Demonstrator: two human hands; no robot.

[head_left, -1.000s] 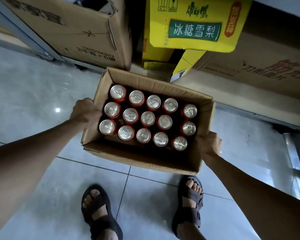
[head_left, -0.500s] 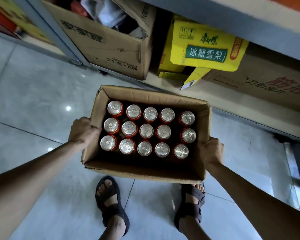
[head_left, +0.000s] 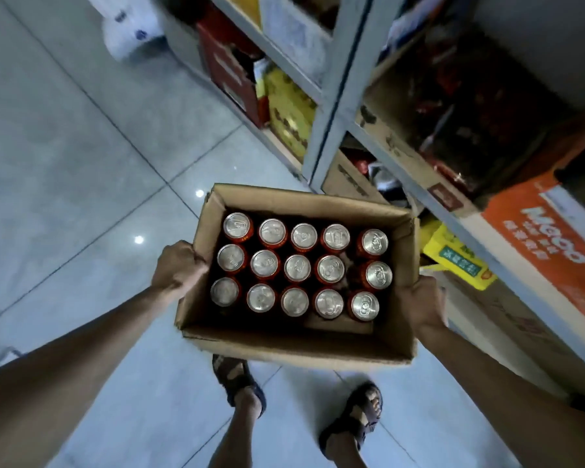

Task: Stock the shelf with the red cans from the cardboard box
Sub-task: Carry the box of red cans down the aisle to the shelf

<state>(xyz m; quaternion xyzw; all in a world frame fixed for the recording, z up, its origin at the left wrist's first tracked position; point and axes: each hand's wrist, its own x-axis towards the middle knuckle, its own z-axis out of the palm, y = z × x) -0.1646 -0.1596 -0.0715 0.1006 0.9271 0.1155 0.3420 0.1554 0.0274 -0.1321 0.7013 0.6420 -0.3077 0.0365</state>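
Observation:
An open cardboard box (head_left: 294, 346) hangs in the air in front of me, above the tiled floor. Inside it stand several red cans (head_left: 298, 268) with silver tops, packed in three rows. My left hand (head_left: 178, 265) grips the box's left wall, fingers curled over its rim. My right hand (head_left: 423, 304) grips the right wall the same way. The grey metal shelf (head_left: 331, 106) rises at the right, its upright post just beyond the box's far corner.
The shelf levels hold cardboard cartons, an orange carton (head_left: 551, 244), a yellow carton (head_left: 460, 265) and red and yellow packs (head_left: 267, 92). A white bag (head_left: 132, 32) lies on the floor at the far left. My sandalled feet (head_left: 240, 383) stand below the box.
The box has been lifted higher off the floor and carried leftward along the shelf; my view has swung up, showing the shelf post and upper levels. Both hands keep their grip.

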